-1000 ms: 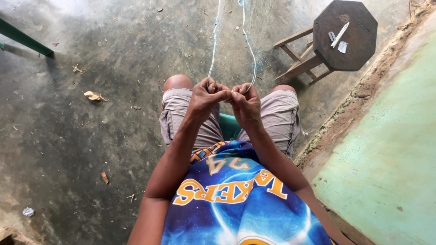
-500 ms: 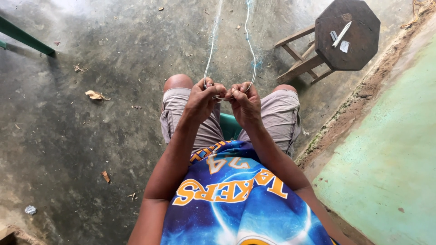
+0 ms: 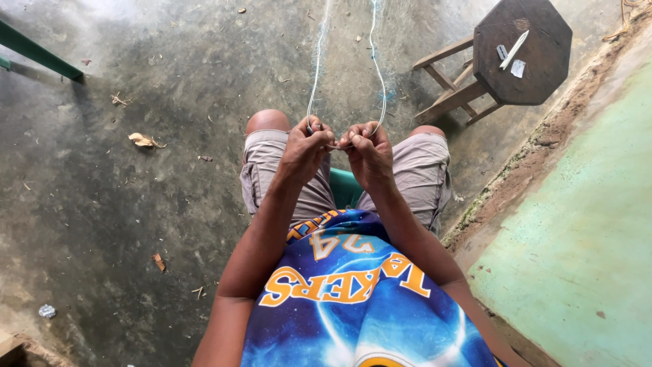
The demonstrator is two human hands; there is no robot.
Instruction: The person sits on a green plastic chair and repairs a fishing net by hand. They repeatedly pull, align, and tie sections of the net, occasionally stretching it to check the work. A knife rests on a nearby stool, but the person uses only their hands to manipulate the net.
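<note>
From the head view I see my left hand (image 3: 304, 148) and right hand (image 3: 367, 151) above my knees, fingers pinched shut on two pale cords (image 3: 375, 68) stretching away over the concrete floor (image 3: 136, 204); an octagonal wooden stool (image 3: 519, 51) stands to the right.

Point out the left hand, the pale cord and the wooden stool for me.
left hand (image 3: 305, 151), head view, on its knuckles.
pale cord (image 3: 316, 68), head view, on the left strand.
wooden stool (image 3: 536, 71), head view, on its dark seat.

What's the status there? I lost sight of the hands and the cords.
Left hand pinching left pale cord. Right hand pinching right pale cord. Both cords run taut, forward over the floor. Wooden stool stands off right, apart.
</note>
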